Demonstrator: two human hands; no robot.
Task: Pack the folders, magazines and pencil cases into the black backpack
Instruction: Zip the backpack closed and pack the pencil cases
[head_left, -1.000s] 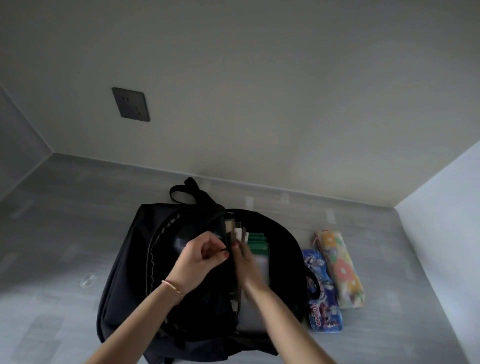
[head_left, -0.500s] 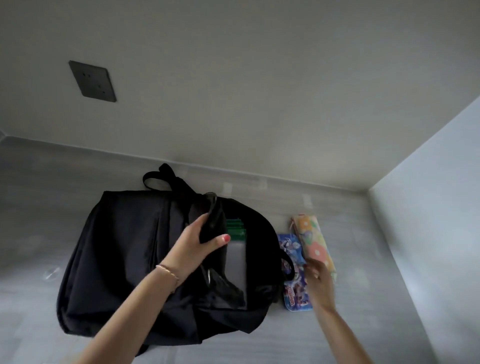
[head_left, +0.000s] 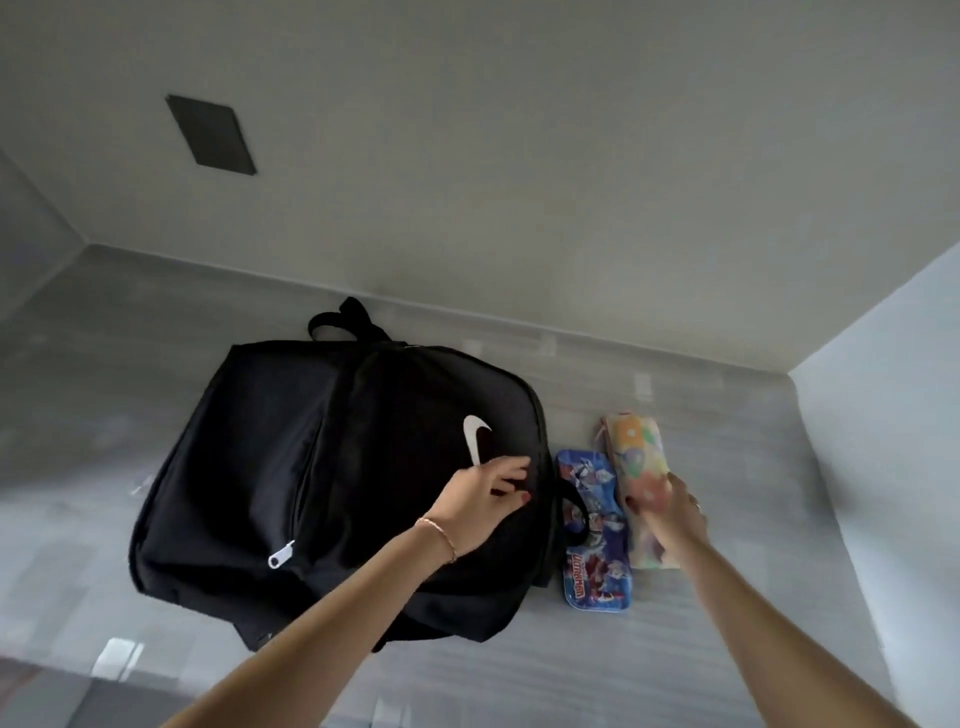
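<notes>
The black backpack (head_left: 311, 467) lies flat on the grey surface, its front flap down and a white swoosh facing up. My left hand (head_left: 478, 504) pinches the flap's right edge just below the swoosh. To the right of the bag lie two pencil cases side by side: a blue cartoon one (head_left: 597, 551) and a pastel flowered one (head_left: 631, 447). My right hand (head_left: 670, 512) is closed over the near half of the flowered case. The bag's contents are hidden under the flap.
A white zipper pull (head_left: 280, 553) lies on the bag's front left. A dark wall plate (head_left: 210, 135) is set in the back wall. A pale side wall (head_left: 883, 441) closes the surface (head_left: 727, 649) off on the right.
The flap that my left hand held up has dropped shut over the folders inside. My right hand came out of the bag, went right and closed on the flowered pencil case.
</notes>
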